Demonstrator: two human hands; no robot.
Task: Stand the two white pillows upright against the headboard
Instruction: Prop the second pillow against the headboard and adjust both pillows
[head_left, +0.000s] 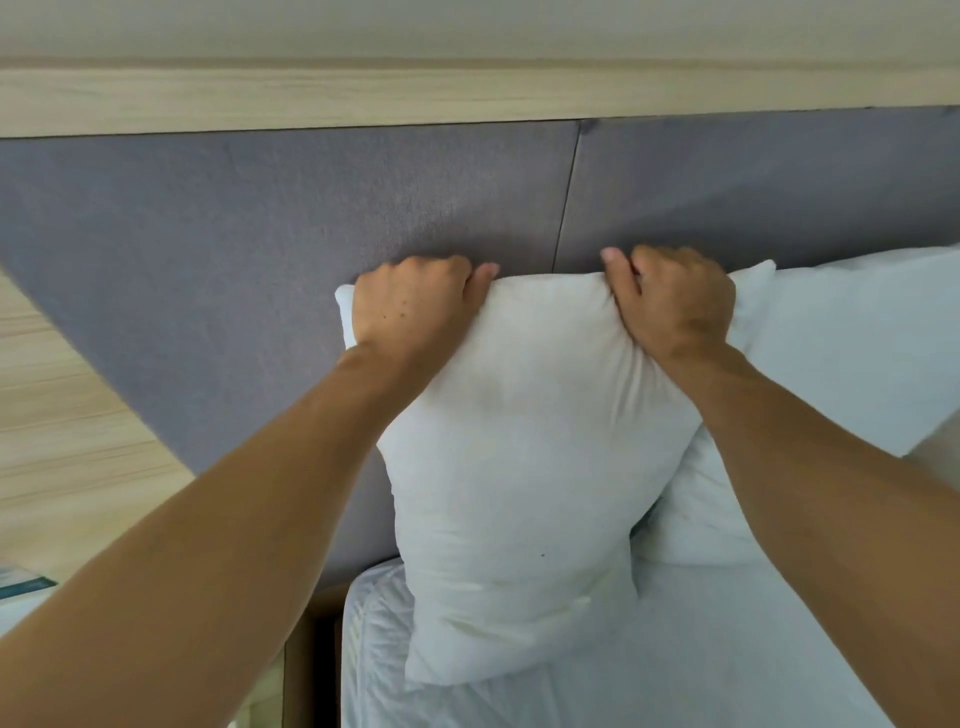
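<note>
At the far left a pale wood wall panel (62, 415) runs down beside the bed, and above everything a matching wooden ledge (363, 98) caps the grey upholstered headboard (234, 249), which is split by 1 vertical seam near the middle. The left hand (410, 306) comes in on a long bare forearm from the lower left and is closed over the top left corner of the near pillow (519, 467), fingers curled over its upper edge and the thumb lying along the top seam. This pillow, 1 of the 2 white ones, stands upright on its short end, its back against the headboard and its bottom edge pressed into the white mattress (649, 649) close to the mattress's left edge. Its cover is slightly creased and bunched where the hands pinch it. The right hand (675, 306) grips the same pillow's top right corner in the same way, fist closed on the fabric with the thumb raised at the top edge. Just to the right, partly behind the right forearm, the second pillow (841, 364) leans against the headboard, tilted, its lower left part tucked behind the near pillow and touching it.
</note>
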